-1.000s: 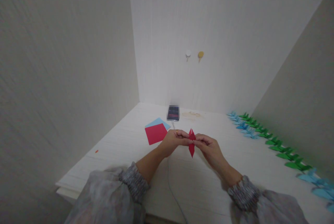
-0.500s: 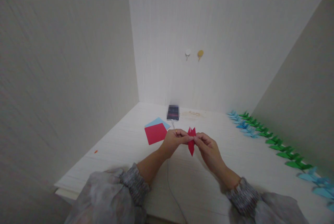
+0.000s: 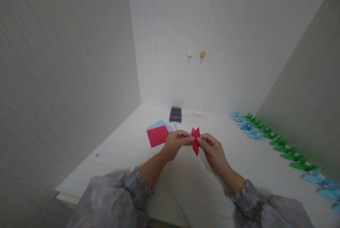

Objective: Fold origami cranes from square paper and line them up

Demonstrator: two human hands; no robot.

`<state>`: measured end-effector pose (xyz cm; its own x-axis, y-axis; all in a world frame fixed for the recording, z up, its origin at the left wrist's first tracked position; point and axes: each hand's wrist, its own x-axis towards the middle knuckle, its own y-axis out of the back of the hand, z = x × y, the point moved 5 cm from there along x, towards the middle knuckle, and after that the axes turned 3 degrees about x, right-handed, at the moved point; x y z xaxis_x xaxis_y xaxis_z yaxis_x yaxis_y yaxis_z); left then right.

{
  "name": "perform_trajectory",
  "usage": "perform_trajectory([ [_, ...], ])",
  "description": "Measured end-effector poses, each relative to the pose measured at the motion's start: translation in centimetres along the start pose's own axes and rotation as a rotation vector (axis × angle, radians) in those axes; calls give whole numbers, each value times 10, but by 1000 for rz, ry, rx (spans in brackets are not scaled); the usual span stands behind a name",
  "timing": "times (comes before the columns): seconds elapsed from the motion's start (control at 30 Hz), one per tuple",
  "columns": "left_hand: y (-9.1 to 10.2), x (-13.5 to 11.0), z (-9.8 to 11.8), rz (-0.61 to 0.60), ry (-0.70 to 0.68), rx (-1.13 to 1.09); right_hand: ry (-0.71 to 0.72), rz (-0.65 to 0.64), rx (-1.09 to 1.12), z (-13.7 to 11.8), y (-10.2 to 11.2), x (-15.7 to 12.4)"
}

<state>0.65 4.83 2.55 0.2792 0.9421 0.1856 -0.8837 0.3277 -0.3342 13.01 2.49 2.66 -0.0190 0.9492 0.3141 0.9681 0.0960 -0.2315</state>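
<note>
A folded red origami paper (image 3: 196, 143), with two points at its top and one at its bottom, is held upright above the table. My left hand (image 3: 175, 144) pinches its left edge between thumb and fingers. On the other edge, my right hand (image 3: 213, 149) grips it the same way, thumb toward me. Left of my hands a red paper sheet (image 3: 157, 136) lies over a light blue sheet (image 3: 160, 123), partly covering it.
A phone (image 3: 175, 115) leans near the back wall, its cable (image 3: 174, 190) running toward me. Along the right side stand rows of green paper cranes (image 3: 289, 153) and blue paper cranes (image 3: 316, 178). A small orange scrap (image 3: 97, 155) lies at left. Two hooks (image 3: 202, 54) are on the wall.
My left thumb has drawn back slightly to the left, so more of the red paper's middle shows. Both hands still hold the paper, which has shifted a little upward.
</note>
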Motion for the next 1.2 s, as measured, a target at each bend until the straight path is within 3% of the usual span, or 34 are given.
perform_trajectory([
  [0.4,1,0,1,55,-34,66,-35,-5,-5,2,-3,-1],
  [0.6,-1,1,0,-31,-63,80,-42,33,6,9,0,1],
  [0.97,-3,1,-6,-102,31,61,-4,-15,-41,2,-4,0],
  [1.2,1,2,-7,-46,60,138,-2,-37,-90,0,-6,-2],
])
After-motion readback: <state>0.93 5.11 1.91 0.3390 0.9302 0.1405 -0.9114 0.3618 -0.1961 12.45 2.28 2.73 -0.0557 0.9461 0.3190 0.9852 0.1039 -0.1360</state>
